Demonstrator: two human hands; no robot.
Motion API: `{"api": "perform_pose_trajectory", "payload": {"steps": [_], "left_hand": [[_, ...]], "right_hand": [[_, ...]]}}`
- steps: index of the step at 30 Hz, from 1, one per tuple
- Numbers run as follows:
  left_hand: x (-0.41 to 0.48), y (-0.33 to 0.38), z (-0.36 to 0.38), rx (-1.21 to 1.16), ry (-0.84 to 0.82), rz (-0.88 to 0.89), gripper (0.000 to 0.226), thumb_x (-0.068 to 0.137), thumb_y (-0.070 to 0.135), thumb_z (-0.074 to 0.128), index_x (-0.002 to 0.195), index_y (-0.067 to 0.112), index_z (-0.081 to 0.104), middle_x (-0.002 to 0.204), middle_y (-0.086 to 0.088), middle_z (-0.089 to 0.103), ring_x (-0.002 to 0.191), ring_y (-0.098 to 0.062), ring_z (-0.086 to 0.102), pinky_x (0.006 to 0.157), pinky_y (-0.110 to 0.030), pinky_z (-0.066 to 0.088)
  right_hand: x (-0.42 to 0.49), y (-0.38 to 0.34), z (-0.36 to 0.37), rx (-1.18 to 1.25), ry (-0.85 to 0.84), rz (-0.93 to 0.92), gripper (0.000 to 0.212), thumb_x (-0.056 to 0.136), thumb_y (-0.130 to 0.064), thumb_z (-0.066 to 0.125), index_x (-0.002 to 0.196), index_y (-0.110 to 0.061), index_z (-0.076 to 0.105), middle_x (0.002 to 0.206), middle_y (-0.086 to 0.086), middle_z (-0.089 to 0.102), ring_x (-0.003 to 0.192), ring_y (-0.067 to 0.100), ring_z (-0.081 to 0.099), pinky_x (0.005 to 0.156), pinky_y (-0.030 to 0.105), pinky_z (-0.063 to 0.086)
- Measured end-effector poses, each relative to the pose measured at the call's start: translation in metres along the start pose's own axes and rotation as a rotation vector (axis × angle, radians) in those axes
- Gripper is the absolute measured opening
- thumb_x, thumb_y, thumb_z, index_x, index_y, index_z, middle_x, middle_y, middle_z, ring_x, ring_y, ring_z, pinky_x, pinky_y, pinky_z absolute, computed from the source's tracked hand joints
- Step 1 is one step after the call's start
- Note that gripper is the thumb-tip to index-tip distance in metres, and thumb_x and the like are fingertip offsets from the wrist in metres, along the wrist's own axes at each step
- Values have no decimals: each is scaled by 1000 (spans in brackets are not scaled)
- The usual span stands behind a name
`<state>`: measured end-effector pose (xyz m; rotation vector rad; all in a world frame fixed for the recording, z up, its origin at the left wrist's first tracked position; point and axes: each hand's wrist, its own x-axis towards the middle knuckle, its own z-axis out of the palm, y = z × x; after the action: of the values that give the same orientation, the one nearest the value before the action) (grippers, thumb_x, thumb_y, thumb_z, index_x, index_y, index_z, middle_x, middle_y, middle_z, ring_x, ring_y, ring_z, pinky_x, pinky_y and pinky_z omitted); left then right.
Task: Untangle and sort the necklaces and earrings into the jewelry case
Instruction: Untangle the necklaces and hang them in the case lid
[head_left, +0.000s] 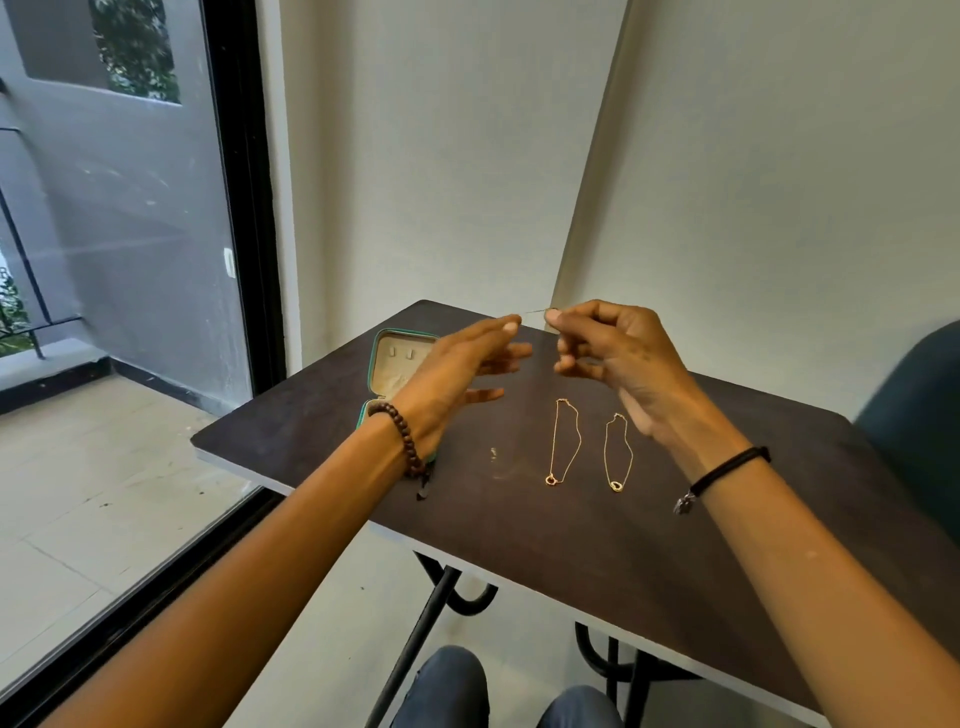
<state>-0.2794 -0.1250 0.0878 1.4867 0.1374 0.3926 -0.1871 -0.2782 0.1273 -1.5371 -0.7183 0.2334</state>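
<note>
Above the dark table (597, 545) my left hand (462, 369) and my right hand (613, 353) pinch the two ends of a thin chain (535, 311), stretched short between their fingertips. Two gold necklaces lie straightened side by side on the table: one (565, 441) with a ring pendant at its near end, the other (618, 452) to its right. A small earring (493, 453) lies left of them. The open teal jewelry case (400, 358) sits at the table's far left, partly hidden behind my left hand, with two earrings in its lid.
A glass door with a black frame (244, 208) stands to the left of the table. A dark chair (914, 415) is at the right edge. My knees (452, 686) show under the table's near edge. Walls meet in a corner right behind the table.
</note>
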Motion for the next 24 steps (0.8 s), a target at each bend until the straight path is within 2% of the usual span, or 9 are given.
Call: {"api": "perform_pose_trajectory", "payload": {"steps": [3,5,6,8,12,15,18,20,24], "left_hand": [[0,-14,-6,119,160,20,27,89,28,72,114,20,69,98,1,72,93,-14,64,80,-29,54],[3,-25,-8,164,238,20,37,82,27,79,114,16,63,98,2,67,91,-11,63,74,-23,51],[5,-31,-10,190,253,20,43,81,28,80,117,16,60,103,3,66,95,-9,63,76,-22,51],[8,-42,-14,272,208,20,43,83,31,78,120,18,60,111,5,65,103,-9,61,85,-24,51],[5,-62,-14,299,30,-46,20,92,26,68,108,14,71,109,4,71,108,-8,64,84,-13,47],[-1,-76,-12,185,-40,-102,19,94,28,65,100,13,73,111,3,74,114,-5,62,102,-23,39],[-3,-86,-10,56,-81,-154,21,100,27,53,98,13,68,109,-1,75,113,-10,66,110,-32,37],[-2,-88,-9,-20,-102,-232,31,105,32,40,102,13,64,108,-5,76,108,-17,69,106,-36,43],[3,-91,-11,-12,-84,-299,60,103,56,21,105,14,64,100,-14,76,92,-29,73,84,-35,54]], "right_hand": [[4,-7,3,-117,-41,-23,14,90,-25,77,84,-12,73,65,-1,59,53,11,48,59,25,49],[7,-11,6,-159,-68,-41,17,89,-27,77,86,-11,74,64,-3,59,53,10,46,55,24,44],[9,-12,8,-167,-80,-45,18,89,-27,78,88,-9,75,63,-3,58,54,10,44,54,23,41],[13,-14,13,-176,-102,-48,19,90,-27,77,90,-7,75,63,-4,57,54,10,42,51,23,36],[22,-18,20,-190,-139,-54,17,90,-27,77,89,-10,74,63,-5,57,51,9,39,49,21,31],[30,-18,21,-188,-128,-53,21,89,-27,78,93,-7,75,65,-4,58,51,8,39,49,20,32],[39,-12,21,-196,-123,-38,28,90,-28,77,98,-1,75,65,-4,58,51,8,40,49,20,32],[45,-5,20,-205,-126,-22,32,90,-28,77,101,1,75,65,-4,59,51,7,41,49,20,33],[57,14,21,-225,-135,21,35,90,-28,77,104,4,73,65,-4,59,50,6,43,48,19,33]]}}
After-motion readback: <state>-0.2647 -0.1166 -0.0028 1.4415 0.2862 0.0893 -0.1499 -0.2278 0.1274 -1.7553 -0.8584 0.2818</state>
